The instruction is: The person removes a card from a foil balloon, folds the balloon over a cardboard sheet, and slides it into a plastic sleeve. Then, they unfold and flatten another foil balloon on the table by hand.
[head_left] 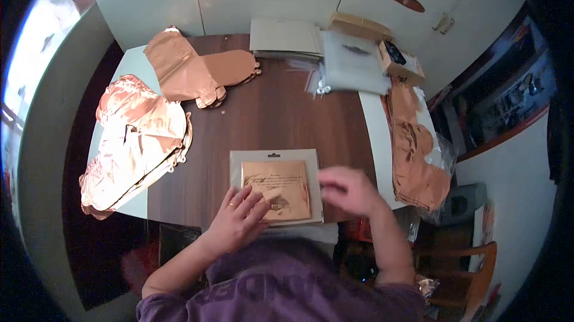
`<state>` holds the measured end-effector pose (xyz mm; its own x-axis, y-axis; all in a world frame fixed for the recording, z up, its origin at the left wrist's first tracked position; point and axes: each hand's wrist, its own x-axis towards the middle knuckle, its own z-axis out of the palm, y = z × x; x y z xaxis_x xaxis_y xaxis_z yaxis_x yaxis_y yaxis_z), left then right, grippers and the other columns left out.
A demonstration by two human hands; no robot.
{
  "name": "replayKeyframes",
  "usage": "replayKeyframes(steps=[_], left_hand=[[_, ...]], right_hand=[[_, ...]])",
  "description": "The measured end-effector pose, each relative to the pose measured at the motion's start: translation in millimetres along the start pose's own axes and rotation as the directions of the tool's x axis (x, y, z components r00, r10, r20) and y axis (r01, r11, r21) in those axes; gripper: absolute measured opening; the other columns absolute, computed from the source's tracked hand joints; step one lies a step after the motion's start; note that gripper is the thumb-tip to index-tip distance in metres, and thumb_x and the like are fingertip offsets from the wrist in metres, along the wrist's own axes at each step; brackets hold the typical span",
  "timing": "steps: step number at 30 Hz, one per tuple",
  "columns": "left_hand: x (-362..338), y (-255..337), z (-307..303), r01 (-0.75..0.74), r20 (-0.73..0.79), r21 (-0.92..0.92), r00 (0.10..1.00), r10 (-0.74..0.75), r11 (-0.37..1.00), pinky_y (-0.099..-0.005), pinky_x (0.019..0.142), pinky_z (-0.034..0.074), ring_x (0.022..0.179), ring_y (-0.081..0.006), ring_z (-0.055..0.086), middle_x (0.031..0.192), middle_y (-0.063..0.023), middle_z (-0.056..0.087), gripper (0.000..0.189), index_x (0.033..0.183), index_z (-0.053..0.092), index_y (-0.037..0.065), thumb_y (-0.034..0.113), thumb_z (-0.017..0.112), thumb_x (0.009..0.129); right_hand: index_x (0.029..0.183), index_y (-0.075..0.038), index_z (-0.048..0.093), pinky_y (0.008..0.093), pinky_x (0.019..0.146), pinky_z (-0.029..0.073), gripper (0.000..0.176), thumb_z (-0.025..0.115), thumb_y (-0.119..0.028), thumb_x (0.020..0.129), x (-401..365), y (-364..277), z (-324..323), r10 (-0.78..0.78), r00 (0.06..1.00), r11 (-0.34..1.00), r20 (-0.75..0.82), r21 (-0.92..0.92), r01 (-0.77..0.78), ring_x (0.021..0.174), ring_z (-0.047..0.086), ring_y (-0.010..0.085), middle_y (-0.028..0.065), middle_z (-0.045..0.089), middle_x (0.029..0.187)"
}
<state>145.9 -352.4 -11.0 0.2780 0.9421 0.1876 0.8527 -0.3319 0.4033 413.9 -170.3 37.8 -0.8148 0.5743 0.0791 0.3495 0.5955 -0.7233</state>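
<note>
A folded rose-gold foil packet point(287, 181) lies on a pale card point(272, 155) with a hanging slot, near the table's front edge. Dark printed text shows over the foil. My left hand point(240, 214) rests on the packet's lower left part, fingers apart, with a ring on one finger. Just right of the card is my right hand point(347, 190), blurred by motion; whether it holds anything cannot be made out.
Flat rose-gold foil shapes point(137, 142) lie at the left, more point(209, 74) at the back left and others point(418, 166) at the right. A card stack point(286, 38), clear plastic bags point(353, 62) and an open box point(403, 65) sit at the back. A wooden chair point(487, 268) stands lower right.
</note>
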Motion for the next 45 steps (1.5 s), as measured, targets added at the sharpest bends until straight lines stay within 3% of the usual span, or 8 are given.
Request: replayKeyframes(steps=[2,4,7,19,28,35,40,45], left_hand=[[6,4,-9,-0.006,0.02,0.02,1.0,0.005,1.0,-0.0645,0.111,0.025,0.135,-0.0396,0.04,0.141,-0.0158,0.047,0.062,0.137,0.05,0.011,0.032,0.072,0.083],[13,6,-12,-0.067,0.009,0.007,0.998,0.067,0.998,-0.0656,0.111,0.023,0.136,-0.0393,0.04,0.141,-0.0158,0.048,0.064,0.137,0.05,0.011,0.033,0.072,0.081],[18,3,-6,-0.092,-0.002,-0.015,0.996,0.092,0.996,-0.0659,0.112,0.02,0.137,-0.0395,0.039,0.142,-0.016,0.047,0.067,0.138,0.05,0.011,0.034,0.073,0.079],[15,-4,1,-0.062,-0.014,-0.107,0.998,0.061,0.992,-0.0612,0.115,0.02,0.139,-0.0404,0.035,0.139,-0.0164,0.048,0.059,0.132,0.055,0.01,0.034,0.072,0.081],[15,-1,2,-0.064,-0.081,-0.092,0.995,0.056,0.994,-0.0594,0.114,0.025,0.135,-0.0395,0.04,0.135,-0.0158,0.05,0.051,0.124,0.06,0.009,0.032,0.072,0.08],[11,-9,9,-0.202,-0.163,-0.133,0.97,0.179,0.97,-0.0584,0.113,0.029,0.129,-0.0343,0.05,0.128,-0.013,0.057,0.038,0.115,0.064,0.008,0.021,0.074,0.081],[12,3,9,-0.148,-0.248,-0.204,0.964,0.095,0.968,-0.0556,0.11,0.036,0.119,-0.0298,0.06,0.116,-0.0087,0.064,0.03,0.106,0.063,0.008,0.012,0.076,0.079],[15,17,12,-0.113,-0.3,-0.208,0.953,0.047,0.972,-0.0546,0.107,0.04,0.116,-0.0311,0.062,0.114,-0.0103,0.065,0.026,0.099,0.059,0.008,0.007,0.076,0.08]], right_hand=[[0.086,-0.002,0.068,0.041,0.075,0.053,0.014,0.067,-0.016,0.087,64,4,-17,0.058,0.973,0.997,-0.223,-0.031,-0.066,0.083,0.067,0.0295,0.015,0.069,0.089],[0.08,-0.002,0.067,0.0407,0.068,0.05,0.022,0.066,-0.023,0.087,130,43,-30,0.126,0.94,0.954,-0.317,-0.221,-0.202,0.075,0.066,0.0316,0.0183,0.068,0.082],[0.09,0.0,0.072,0.0448,0.082,0.054,0.029,0.066,-0.027,0.081,202,72,-40,0.447,0.812,0.7,-0.375,-0.419,-0.579,0.094,0.068,0.037,0.0238,0.07,0.095],[0.096,-0.001,0.072,0.0458,0.087,0.054,0.033,0.072,-0.027,0.076,232,82,-9,0.588,0.647,0.65,-0.485,-0.192,-0.735,0.101,0.067,0.0381,0.0208,0.07,0.104],[0.086,-0.005,0.069,0.0472,0.072,0.053,0.015,0.065,-0.019,0.082,174,80,0,0.187,0.817,0.828,-0.546,-0.36,-0.43,0.084,0.066,0.0375,0.0194,0.068,0.093],[0.08,-0.003,0.06,0.0387,0.061,0.05,0.01,0.066,-0.01,0.081,25,-35,6,-0.11,0.976,0.987,-0.188,-0.133,0.085,0.066,0.058,0.0317,0.0133,0.056,0.075],[0.081,-0.007,0.061,0.0393,0.065,0.052,0.007,0.067,-0.01,0.078,-71,-57,34,-0.14,0.99,0.986,-0.001,-0.087,0.14,0.068,0.059,0.0297,0.01,0.054,0.078],[0.079,-0.009,0.056,0.0421,0.068,0.052,0.013,0.069,-0.012,0.076,-92,-53,78,-0.136,0.979,0.906,-0.15,-0.418,0.061,0.071,0.059,0.0283,0.0091,0.052,0.079]])
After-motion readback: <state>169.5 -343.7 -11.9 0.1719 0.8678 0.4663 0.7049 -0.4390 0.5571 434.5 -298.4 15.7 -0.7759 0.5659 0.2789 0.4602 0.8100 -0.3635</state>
